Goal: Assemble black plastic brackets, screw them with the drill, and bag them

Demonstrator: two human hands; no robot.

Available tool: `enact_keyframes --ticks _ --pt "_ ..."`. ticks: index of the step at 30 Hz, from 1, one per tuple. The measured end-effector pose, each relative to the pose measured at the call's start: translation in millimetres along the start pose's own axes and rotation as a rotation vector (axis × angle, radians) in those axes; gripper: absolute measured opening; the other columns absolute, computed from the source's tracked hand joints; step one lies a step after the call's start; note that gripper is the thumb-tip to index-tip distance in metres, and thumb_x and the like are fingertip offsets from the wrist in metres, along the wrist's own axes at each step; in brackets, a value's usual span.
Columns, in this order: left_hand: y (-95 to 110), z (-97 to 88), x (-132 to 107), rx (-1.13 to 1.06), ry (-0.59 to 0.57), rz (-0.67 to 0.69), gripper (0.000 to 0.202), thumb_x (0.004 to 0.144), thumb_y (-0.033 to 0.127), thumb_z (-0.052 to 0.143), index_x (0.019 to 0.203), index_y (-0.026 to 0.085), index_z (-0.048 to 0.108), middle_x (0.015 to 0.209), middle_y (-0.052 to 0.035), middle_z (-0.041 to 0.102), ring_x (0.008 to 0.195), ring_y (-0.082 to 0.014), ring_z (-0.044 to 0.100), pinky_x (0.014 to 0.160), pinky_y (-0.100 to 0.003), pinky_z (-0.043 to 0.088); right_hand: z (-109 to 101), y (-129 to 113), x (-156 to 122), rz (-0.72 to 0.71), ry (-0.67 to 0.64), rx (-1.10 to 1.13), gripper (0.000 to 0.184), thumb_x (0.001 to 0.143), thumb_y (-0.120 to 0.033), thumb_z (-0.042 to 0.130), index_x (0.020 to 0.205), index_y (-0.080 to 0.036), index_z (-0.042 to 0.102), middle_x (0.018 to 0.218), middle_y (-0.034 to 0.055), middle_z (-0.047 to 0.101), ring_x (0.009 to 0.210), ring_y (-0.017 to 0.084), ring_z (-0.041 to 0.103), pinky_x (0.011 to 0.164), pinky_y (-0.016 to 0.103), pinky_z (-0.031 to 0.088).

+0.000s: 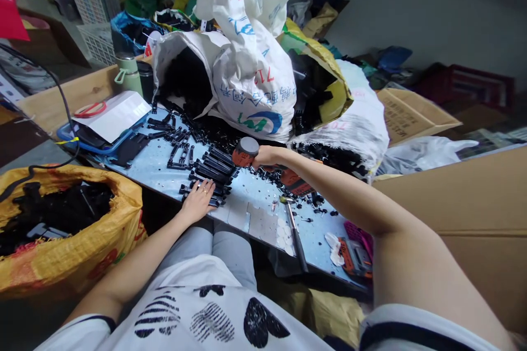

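My left hand (200, 198) lies flat with fingers spread on a row of black plastic strips (212, 171) stacked on the light blue table (164, 173). My right hand (265, 157) is closed around an orange mallet with a grey rubber head (245, 151), held just above the far end of those strips. More loose black parts (175, 140) lie scattered beyond the row.
Big white sacks (251, 74) full of black parts stand at the table's back. A yellow sack (61, 225) of parts sits at my left. A metal rod tool (296, 236), an orange utility knife (354, 258), a blue tray (102, 140) with paper, a green mug (127, 72) and cardboard boxes (461, 208) surround me.
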State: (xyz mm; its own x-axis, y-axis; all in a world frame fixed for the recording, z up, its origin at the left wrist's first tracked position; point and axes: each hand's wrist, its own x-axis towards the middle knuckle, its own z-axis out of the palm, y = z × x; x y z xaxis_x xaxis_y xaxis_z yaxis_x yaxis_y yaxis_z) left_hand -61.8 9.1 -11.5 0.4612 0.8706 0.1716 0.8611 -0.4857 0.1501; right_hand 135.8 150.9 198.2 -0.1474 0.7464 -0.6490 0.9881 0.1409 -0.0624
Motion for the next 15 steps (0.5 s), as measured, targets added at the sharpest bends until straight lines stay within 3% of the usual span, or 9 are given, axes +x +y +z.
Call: enact_keyframes --ticks 5,15 --pt "-0.6 0.5 -1.1 -0.024 0.035 0.007 0.071 0.083 0.049 0.053 0.140 0.010 0.036 0.146 -0.0146 0.034 0.138 -0.0286 0.023 0.113 -0.046 0.014 5.1 -7.2 -14.5 -0.075 0.008 -0.076 0.019 0.061 -0.026 0.062 0.073 -0.012 0.066 0.051 0.0019 0.057 0.047 0.014 0.054 0.045 0.022 0.039" --pt "-0.3 1.0 -1.1 -0.034 0.034 0.003 0.072 0.082 0.048 0.056 0.139 0.007 0.037 0.146 -0.0160 0.033 0.138 -0.0298 0.024 0.113 -0.047 0.014 17.2 -19.8 -6.7 -0.058 -0.062 -0.028 0.017 0.060 -0.021 0.061 0.073 -0.011 0.067 0.048 0.0021 0.055 0.043 0.015 0.053 0.041 0.025 0.040"
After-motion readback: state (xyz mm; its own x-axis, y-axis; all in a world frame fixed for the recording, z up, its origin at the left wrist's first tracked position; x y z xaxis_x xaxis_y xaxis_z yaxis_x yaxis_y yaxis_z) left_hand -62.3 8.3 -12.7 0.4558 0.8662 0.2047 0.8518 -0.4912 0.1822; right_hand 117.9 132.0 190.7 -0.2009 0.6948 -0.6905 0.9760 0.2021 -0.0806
